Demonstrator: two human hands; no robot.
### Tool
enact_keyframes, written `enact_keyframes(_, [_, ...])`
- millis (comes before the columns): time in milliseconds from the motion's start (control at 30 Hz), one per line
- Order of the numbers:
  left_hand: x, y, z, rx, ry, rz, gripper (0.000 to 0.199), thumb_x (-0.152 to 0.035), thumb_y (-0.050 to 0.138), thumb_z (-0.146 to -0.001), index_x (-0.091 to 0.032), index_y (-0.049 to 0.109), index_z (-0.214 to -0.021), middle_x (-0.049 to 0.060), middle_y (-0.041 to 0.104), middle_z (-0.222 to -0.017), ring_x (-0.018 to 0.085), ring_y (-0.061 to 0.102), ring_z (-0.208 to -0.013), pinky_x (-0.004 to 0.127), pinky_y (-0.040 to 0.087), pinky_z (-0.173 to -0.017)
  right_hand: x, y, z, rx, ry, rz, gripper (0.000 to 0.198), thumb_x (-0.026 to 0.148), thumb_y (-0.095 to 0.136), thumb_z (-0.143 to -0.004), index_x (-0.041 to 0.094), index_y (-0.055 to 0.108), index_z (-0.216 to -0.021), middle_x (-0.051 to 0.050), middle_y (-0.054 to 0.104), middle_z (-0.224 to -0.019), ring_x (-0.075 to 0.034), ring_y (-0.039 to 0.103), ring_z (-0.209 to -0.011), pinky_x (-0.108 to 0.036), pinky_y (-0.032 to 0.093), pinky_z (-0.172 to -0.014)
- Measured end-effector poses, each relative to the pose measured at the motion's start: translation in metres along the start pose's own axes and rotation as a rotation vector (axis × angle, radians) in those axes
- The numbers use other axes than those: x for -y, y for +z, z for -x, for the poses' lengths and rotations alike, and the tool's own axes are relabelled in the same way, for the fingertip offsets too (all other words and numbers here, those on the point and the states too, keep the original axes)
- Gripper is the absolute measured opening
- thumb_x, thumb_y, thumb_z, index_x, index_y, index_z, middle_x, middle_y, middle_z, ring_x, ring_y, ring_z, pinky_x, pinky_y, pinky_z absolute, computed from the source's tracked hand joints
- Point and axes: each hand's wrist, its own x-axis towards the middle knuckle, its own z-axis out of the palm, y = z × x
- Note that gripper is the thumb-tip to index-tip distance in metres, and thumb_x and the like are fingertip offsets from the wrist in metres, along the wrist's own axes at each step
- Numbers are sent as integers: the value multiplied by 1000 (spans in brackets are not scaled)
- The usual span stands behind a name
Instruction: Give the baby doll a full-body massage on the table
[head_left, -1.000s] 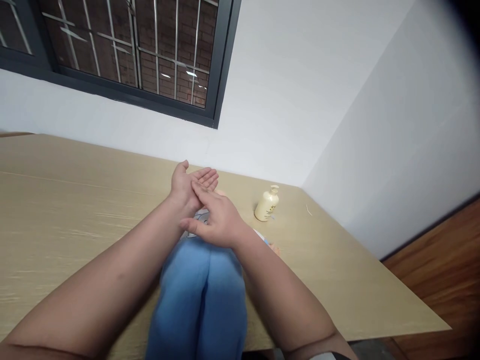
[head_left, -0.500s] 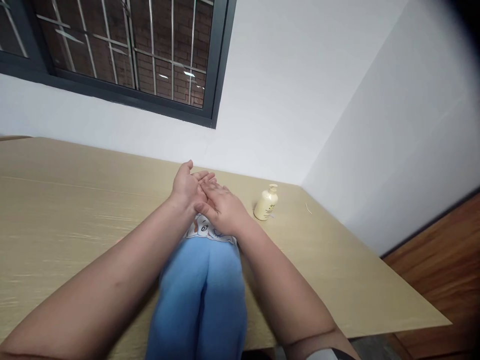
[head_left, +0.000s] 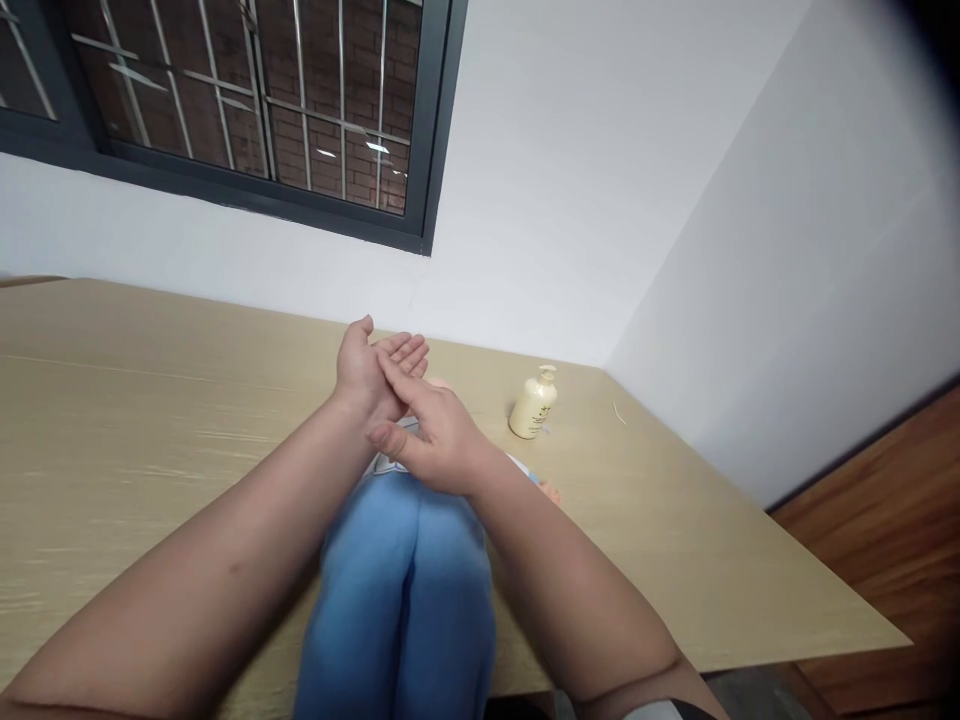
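Observation:
My left hand (head_left: 364,375) is held palm up, its fingers stretched out and its thumb raised. Across its palm lie the fingers of my right hand (head_left: 442,430), extended, with the thumb apart from them. Neither hand grips anything. Below both hands rests a small doll-like figure on the table, dressed in blue pants (head_left: 405,590) and a white top (head_left: 386,464) with a cartoon print. One tiny hand (head_left: 552,492) of the figure shows beyond my right forearm; its head is mostly hidden behind my hands. A pale yellow pump bottle (head_left: 534,405) stands upright to the right of my hands.
The light wood-coloured table (head_left: 150,430) meets a white wall (head_left: 525,250) at the back. Above it is a dark-framed window (head_left: 426,150) with metal bars. A small thin pale strand (head_left: 619,413) lies right of the bottle. Brown wood panelling (head_left: 885,560) stands at the right.
My right hand has slid back and turned across the left palm toward the wrist. More of the left fingers now shows, and the figure's tiny hand has come into view.

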Motion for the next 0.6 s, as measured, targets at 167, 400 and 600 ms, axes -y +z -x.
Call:
enact_keyframes(167, [16,13,14,-15,-27,-32,47,-57,47,-89,-14,64,-96,16,68,-101,29,63,-115,39,46,-105,-14,1,-5,-25,10,56,91,76,38,-90,18,20,-158,-10,24,-163,-29,19,-152,-50,19,-124])
enact_keyframes(400, [8,22,22,19,-88,28,40,-52,42,-92,-17,56,-81,8,57,-68,29,69,-82,42,59,-79,-33,-1,-7,-12,87,79,85,75,32,-92,20,25,-157,-10,23,-163,-26,14,-153,-52,12,-125])
enact_keyframes(600, [-11,7,4,-111,87,-59,47,-46,49,-92,-8,58,-120,19,65,-113,28,63,-116,36,50,-101,-22,-1,-2,-9,82,39,72,68,40,-94,19,46,-146,-10,45,-153,-26,36,-146,-44,32,-119])
